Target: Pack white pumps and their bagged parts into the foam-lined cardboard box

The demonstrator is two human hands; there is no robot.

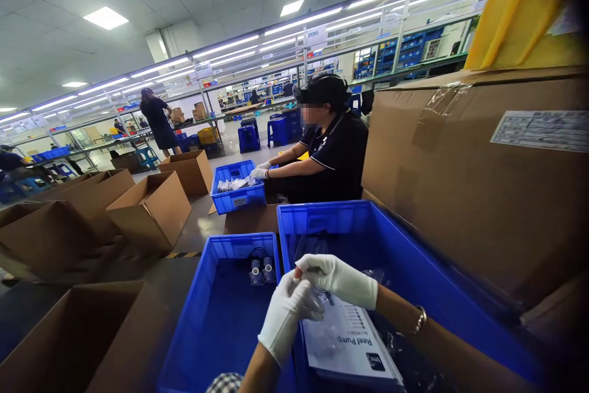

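Note:
My gloved left hand and gloved right hand meet over the large blue bin. Both have their fingers pinched together on what looks like a small clear plastic bag; its contents, if any, I cannot make out. A bare fingertip pokes out of the right glove. Below the hands lies a stack of white "Reef Pump" booklets in the large blue bin. More clear plastic shows around the stack. To the left, the smaller blue bin holds grey cylindrical parts with white ends and dark cable.
A large carton stands at the right, with a yellow crate on top. Ahead, a seated co-worker reaches into another blue bin of small packets. Several open cartons stand on the floor at left.

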